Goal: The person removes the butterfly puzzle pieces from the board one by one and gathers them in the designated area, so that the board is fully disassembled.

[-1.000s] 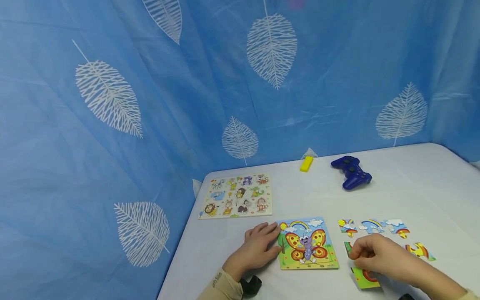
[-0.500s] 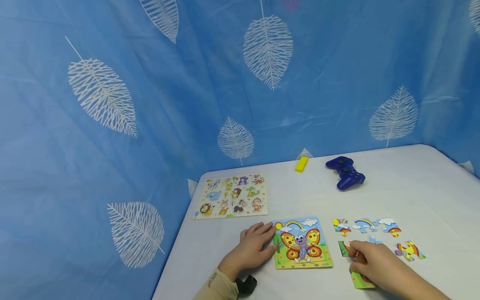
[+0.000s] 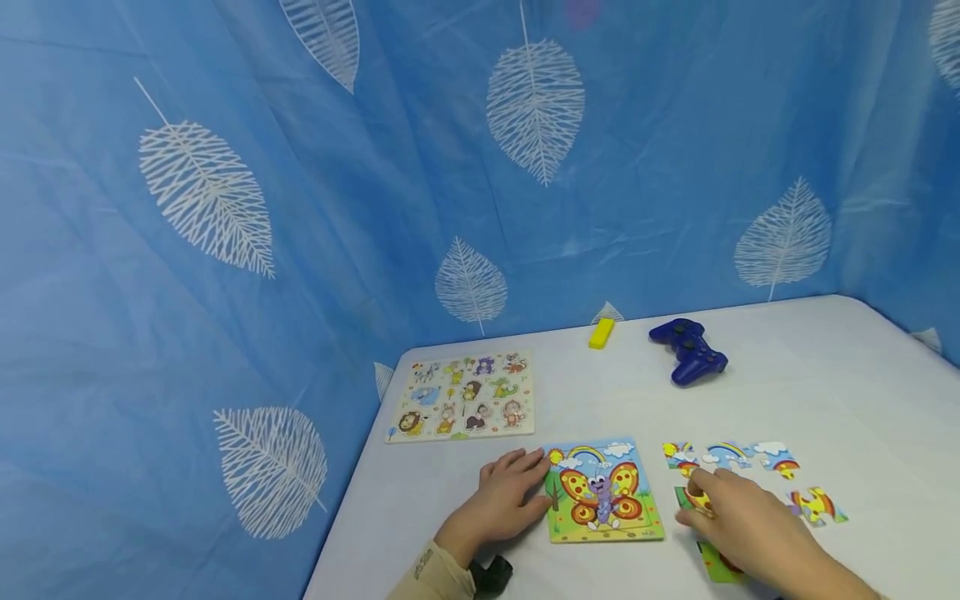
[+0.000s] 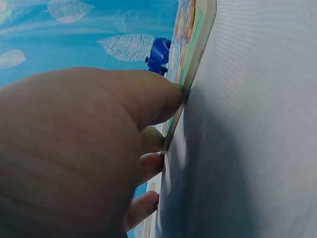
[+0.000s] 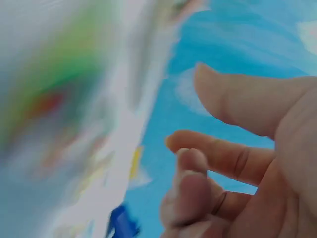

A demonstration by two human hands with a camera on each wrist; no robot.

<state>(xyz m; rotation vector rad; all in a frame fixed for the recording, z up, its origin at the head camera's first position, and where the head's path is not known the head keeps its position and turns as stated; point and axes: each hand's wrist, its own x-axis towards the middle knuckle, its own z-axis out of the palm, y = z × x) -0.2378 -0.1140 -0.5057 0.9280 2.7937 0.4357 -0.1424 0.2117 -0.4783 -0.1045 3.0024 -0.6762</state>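
Observation:
A square butterfly picture puzzle [image 3: 604, 493] lies flat on the table. My left hand [image 3: 501, 502] rests at its left side, with thumb and fingertips touching the edge, as the left wrist view also shows. To the right, my right hand [image 3: 753, 527] hovers over loose jigsaw pieces, thumb and index finger apart with nothing between them in the right wrist view. A green-and-red piece [image 3: 699, 499] lies just beyond its fingertips. Partly hidden below the hand is a green corner piece [image 3: 716, 567]. Other pieces, such as the rainbow piece [image 3: 726, 454], lie in a loose row behind.
An animal puzzle board [image 3: 463, 395] lies at the back left. Further back are a yellow block [image 3: 602, 333] and a blue game controller [image 3: 688, 351]. A black object [image 3: 492, 575] sits by the left wrist. A blue leaf-patterned curtain [image 3: 615, 167] hangs behind the table.
My right hand has let go of the green-and-red piece, its fingers parting and lifting slightly. The left hand stays at the butterfly puzzle's edge. The head view has shifted a little.

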